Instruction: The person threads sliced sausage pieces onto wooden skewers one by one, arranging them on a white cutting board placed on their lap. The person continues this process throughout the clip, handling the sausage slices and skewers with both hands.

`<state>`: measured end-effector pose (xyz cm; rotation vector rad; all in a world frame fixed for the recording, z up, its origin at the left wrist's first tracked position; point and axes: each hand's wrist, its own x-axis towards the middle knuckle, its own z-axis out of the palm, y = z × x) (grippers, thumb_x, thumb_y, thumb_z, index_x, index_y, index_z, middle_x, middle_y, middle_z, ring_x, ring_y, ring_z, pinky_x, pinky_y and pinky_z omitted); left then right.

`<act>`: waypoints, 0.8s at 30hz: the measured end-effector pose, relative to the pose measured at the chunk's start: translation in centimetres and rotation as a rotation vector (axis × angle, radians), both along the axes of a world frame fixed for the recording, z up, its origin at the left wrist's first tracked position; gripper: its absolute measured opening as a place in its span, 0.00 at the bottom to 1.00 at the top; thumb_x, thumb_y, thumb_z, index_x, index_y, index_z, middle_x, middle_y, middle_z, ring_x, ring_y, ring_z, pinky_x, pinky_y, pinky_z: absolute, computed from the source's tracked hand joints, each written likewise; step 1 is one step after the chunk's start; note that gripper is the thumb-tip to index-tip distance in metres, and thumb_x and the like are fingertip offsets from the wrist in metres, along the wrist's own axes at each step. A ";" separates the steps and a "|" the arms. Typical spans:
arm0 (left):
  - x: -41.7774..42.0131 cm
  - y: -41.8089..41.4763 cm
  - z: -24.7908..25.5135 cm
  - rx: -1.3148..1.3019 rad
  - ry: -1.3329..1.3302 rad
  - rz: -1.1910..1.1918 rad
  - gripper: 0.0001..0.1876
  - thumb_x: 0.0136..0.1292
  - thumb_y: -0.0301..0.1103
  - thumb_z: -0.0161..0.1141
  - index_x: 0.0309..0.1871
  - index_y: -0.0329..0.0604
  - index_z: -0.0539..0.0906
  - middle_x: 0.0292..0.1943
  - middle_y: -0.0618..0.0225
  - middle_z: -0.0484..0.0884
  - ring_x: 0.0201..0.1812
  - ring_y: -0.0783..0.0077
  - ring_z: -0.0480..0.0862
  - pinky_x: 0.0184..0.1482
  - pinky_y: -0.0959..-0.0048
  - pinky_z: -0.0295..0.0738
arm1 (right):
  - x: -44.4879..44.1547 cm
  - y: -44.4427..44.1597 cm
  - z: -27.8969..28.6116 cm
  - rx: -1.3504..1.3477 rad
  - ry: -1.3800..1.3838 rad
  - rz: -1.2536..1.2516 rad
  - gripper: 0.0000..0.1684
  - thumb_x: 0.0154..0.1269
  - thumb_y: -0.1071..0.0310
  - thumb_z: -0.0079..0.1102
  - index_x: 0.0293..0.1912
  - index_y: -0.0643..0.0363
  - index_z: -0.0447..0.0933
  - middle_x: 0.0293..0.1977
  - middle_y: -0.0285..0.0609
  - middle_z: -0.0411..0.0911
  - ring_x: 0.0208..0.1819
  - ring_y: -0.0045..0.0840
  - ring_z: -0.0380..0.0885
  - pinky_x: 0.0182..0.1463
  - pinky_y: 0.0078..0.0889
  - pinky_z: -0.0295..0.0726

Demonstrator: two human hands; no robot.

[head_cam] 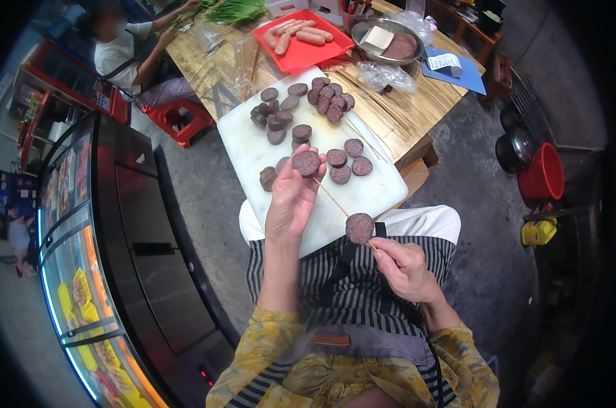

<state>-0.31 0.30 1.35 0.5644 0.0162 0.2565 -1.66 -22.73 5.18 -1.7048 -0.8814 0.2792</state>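
Between thumb and fingers, my left hand [293, 196] holds a round dark sausage slice [306, 163], apparently blood sausage. A thin bamboo skewer [331, 197] runs from that slice down to my right hand [407, 268], which pinches its lower end. Just above the right fingertips, a second slice [360, 228] sits on the skewer. Below both hands is a white cutting board [384, 186], its near end by my lap. Loose slices [351, 160] lie on it in small groups. Filled skewers of slices [331, 98] lie together at the board's far right.
A red tray [297, 56] of pale sausages and a metal bowl [361, 33] stand on the wooden table [440, 109]. Bare skewers [384, 104] lie beside the board. At the far left a person [122, 56] handles greens. A glass-fronted display fridge [129, 245] stands left.
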 end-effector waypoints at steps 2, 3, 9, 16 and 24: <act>-0.1 0.0 0.2 0.032 -0.014 0.017 0.25 0.62 0.33 0.59 0.60 0.33 0.67 0.56 0.58 0.71 0.57 0.61 0.73 0.62 0.67 0.69 | 0.0 0.1 0.0 0.001 0.013 -0.005 0.12 0.62 0.80 0.52 0.46 0.73 0.72 0.21 0.42 0.74 0.19 0.22 0.74 0.22 0.21 0.70; -0.1 0.0 0.2 0.039 -0.018 0.020 0.25 0.62 0.33 0.59 0.60 0.33 0.67 0.56 0.58 0.71 0.57 0.61 0.73 0.62 0.67 0.69 | -0.1 0.1 0.0 0.004 0.025 -0.010 0.12 0.62 0.80 0.52 0.46 0.73 0.72 0.21 0.42 0.74 0.18 0.22 0.74 0.22 0.21 0.70; -0.2 -0.2 0.0 0.049 -0.037 0.037 0.24 0.61 0.32 0.60 0.59 0.33 0.68 0.56 0.58 0.71 0.57 0.62 0.73 0.61 0.66 0.69 | -0.7 0.5 -0.5 0.023 0.056 -0.075 0.11 0.64 0.78 0.51 0.46 0.70 0.74 0.18 0.36 0.71 0.17 0.17 0.70 0.21 0.19 0.67; -0.6 -0.6 0.7 0.226 -0.028 0.054 0.26 0.61 0.32 0.60 0.60 0.32 0.66 0.57 0.58 0.70 0.58 0.62 0.72 0.62 0.64 0.67 | -0.7 0.9 -0.7 0.037 0.097 -0.087 0.11 0.65 0.78 0.49 0.45 0.69 0.74 0.16 0.33 0.68 0.16 0.14 0.67 0.20 0.18 0.66; -0.5 -1.3 2.4 -0.268 0.076 -0.134 0.35 0.69 0.56 0.36 0.61 0.27 0.62 0.54 0.50 0.71 0.57 0.51 0.71 0.62 0.53 0.64 | -0.7 0.9 -0.7 -0.008 0.000 -0.060 0.11 0.62 0.79 0.52 0.45 0.71 0.73 0.19 0.44 0.73 0.16 0.24 0.73 0.21 0.23 0.68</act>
